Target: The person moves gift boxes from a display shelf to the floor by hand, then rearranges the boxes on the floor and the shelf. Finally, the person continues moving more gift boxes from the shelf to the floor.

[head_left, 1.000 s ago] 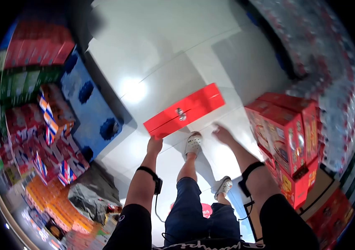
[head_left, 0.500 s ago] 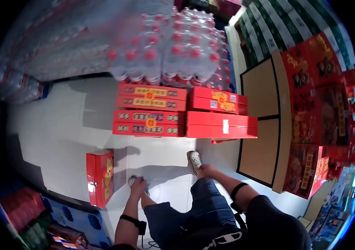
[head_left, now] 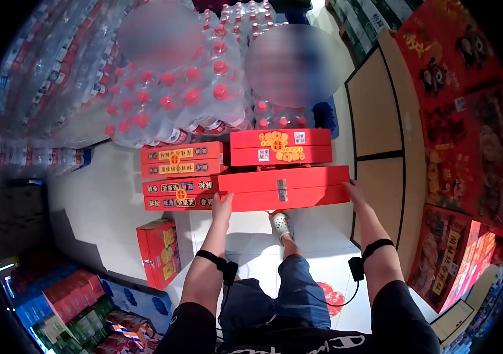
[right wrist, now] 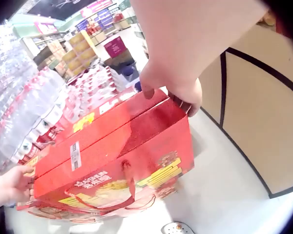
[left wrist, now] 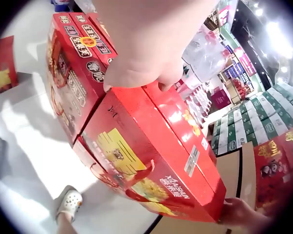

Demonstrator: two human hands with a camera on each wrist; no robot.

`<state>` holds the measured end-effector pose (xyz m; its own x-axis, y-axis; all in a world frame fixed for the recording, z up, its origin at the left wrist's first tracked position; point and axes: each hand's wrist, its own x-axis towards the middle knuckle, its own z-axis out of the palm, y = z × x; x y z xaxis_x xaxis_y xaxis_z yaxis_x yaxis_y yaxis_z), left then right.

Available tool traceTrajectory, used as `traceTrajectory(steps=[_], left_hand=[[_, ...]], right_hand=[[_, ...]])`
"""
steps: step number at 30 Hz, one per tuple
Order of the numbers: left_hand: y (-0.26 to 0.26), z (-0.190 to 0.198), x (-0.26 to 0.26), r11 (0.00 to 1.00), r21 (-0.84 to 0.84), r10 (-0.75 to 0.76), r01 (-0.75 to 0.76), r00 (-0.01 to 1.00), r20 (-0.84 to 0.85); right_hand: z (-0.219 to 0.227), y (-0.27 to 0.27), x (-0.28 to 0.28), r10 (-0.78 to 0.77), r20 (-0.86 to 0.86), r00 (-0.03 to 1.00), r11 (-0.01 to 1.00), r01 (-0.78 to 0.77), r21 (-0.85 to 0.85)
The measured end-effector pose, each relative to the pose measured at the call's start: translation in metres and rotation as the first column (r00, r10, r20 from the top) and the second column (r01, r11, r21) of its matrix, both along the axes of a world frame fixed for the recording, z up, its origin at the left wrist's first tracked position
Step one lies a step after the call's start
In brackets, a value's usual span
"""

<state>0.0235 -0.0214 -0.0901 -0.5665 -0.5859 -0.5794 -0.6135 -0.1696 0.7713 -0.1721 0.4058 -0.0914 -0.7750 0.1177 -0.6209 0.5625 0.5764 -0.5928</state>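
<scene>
A long red gift box [head_left: 310, 190] with a strip of tape across its top seam is the front right one of a group of red boxes. My left hand [head_left: 222, 209] grips its left end, with fingertips over the top edge in the left wrist view. At the opposite end my right hand [head_left: 359, 197] holds the corner, its fingers bent over the edge in the right wrist view. Red cord handles [right wrist: 132, 183] hang on the near side. Beside my left hand is another red box [head_left: 177, 194] with lettering, and behind stands a box with a yellow emblem [head_left: 263, 154].
Wrapped packs of red-capped bottles [head_left: 174, 100] are stacked directly behind the boxes. A beige cabinet [head_left: 381, 194] with black trim runs along the right, bearing red gift packs. One separate red box [head_left: 158, 253] stands on the floor at left, near a blue pallet [head_left: 139, 298].
The view has turned from the lone red box, which my left hand touched earlier, to the grouped boxes. Both hands, apart from the boxes half a second ago, have moved forward onto the front right box.
</scene>
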Motion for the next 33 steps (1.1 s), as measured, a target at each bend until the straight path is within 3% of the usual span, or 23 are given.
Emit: traceTrajectory(steps=[1, 3, 4, 5, 6, 7, 8, 9, 10, 12, 14, 17, 18, 20, 21, 22, 24, 26, 29, 31, 33], left_hand=[[0.005, 0.006, 0.003, 1.000, -0.022, 0.007, -0.006, 1.000, 0.025], [0.024, 0.022, 0.011, 0.997, -0.067, 0.035, -0.030, 0.997, 0.074], [0.029, 0.005, 0.032, 0.990, -0.144, -0.002, 0.006, 1.000, 0.031], [0.036, 0.006, 0.049, 0.997, -0.079, 0.009, -0.012, 0.999, -0.030], [0.038, -0.019, 0.077, 0.999, -0.050, -0.004, 0.002, 1.000, -0.029], [0.045, -0.010, 0.097, 0.998, -0.061, 0.006, -0.003, 0.999, 0.035], [0.054, 0.001, 0.111, 0.997, 0.031, 0.071, -0.069, 0.994, -0.078], [0.057, 0.011, 0.132, 0.999, 0.037, 0.026, -0.023, 0.997, -0.077], [0.058, 0.033, 0.143, 1.000, -0.017, -0.024, 0.026, 0.997, 0.079], [0.055, 0.094, 0.157, 0.989, -0.059, -0.110, 0.135, 0.944, 0.311], [0.042, 0.127, 0.181, 0.981, -0.071, -0.143, 0.183, 0.915, 0.378], [0.018, 0.110, 0.262, 0.994, -0.006, -0.095, 0.107, 0.903, 0.420], [0.008, 0.111, 0.286, 1.000, 0.017, -0.017, 0.011, 0.918, 0.396], [-0.014, 0.089, 0.344, 0.996, 0.030, 0.051, -0.080, 0.836, 0.546], [-0.021, 0.072, 0.380, 0.988, 0.031, 0.109, -0.150, 0.829, 0.549], [-0.025, 0.056, 0.413, 0.973, 0.007, 0.191, -0.233, 0.816, 0.546], [-0.032, 0.028, 0.472, 0.928, -0.031, 0.325, -0.370, 0.769, 0.550], [-0.041, 0.009, 0.516, 0.862, -0.043, 0.442, -0.505, 0.707, 0.552], [-0.059, -0.031, 0.572, 0.733, -0.084, 0.601, -0.675, 0.585, 0.544], [-0.073, -0.076, 0.615, 0.543, 0.023, 0.746, -0.839, 0.495, 0.446], [-0.091, -0.118, 0.652, 0.449, 0.070, 0.801, -0.891, 0.436, 0.411]], right_hand=[[0.009, -0.006, 0.002, 0.015, 0.077, 0.997, 1.000, -0.014, -0.020], [-0.018, 0.022, 0.013, -0.049, 0.118, 0.992, 0.976, 0.072, -0.207], [-0.027, 0.034, 0.025, -0.077, 0.142, 0.987, 0.949, 0.116, -0.294], [-0.016, 0.038, 0.039, -0.045, 0.099, 0.994, 0.969, 0.068, -0.236], [0.005, 0.045, 0.057, -0.008, 0.060, 0.998, 0.985, 0.018, -0.171], [0.020, 0.047, 0.076, -0.029, 0.017, 0.999, 0.984, 0.032, -0.178], [0.036, 0.047, 0.093, -0.046, -0.028, 0.999, 0.982, 0.040, -0.186], [0.050, 0.050, 0.106, -0.058, -0.001, 0.998, 0.989, 0.058, -0.135], [0.065, 0.051, 0.120, -0.056, -0.026, 0.998, 0.979, 0.049, -0.199], [0.092, 0.047, 0.140, 0.043, -0.022, 0.999, 0.988, -0.046, -0.144], [0.115, 0.029, 0.153, 0.147, 0.073, 0.986, 0.989, -0.149, 0.021], [0.124, -0.006, 0.178, 0.395, 0.139, 0.908, 0.884, -0.416, 0.210], [0.125, -0.030, 0.188, 0.448, 0.167, 0.878, 0.846, -0.477, 0.237], [0.137, -0.101, 0.211, 0.531, 0.275, 0.801, 0.765, -0.593, 0.250], [0.118, -0.121, 0.220, 0.587, 0.323, 0.742, 0.692, -0.667, 0.276], [0.103, -0.148, 0.233, 0.606, 0.289, 0.741, 0.711, -0.668, 0.220], [0.059, -0.195, 0.257, 0.687, 0.261, 0.678, 0.638, -0.735, 0.230], [0.046, -0.268, 0.283, 0.736, 0.298, 0.608, 0.556, -0.794, 0.246], [-0.032, -0.344, 0.317, 0.822, 0.277, 0.498, 0.495, -0.865, 0.085], [-0.083, -0.405, 0.338, 0.846, 0.350, 0.402, 0.392, -0.914, 0.103], [-0.110, -0.471, 0.368, 0.924, 0.238, 0.299, 0.287, -0.954, 0.084]])
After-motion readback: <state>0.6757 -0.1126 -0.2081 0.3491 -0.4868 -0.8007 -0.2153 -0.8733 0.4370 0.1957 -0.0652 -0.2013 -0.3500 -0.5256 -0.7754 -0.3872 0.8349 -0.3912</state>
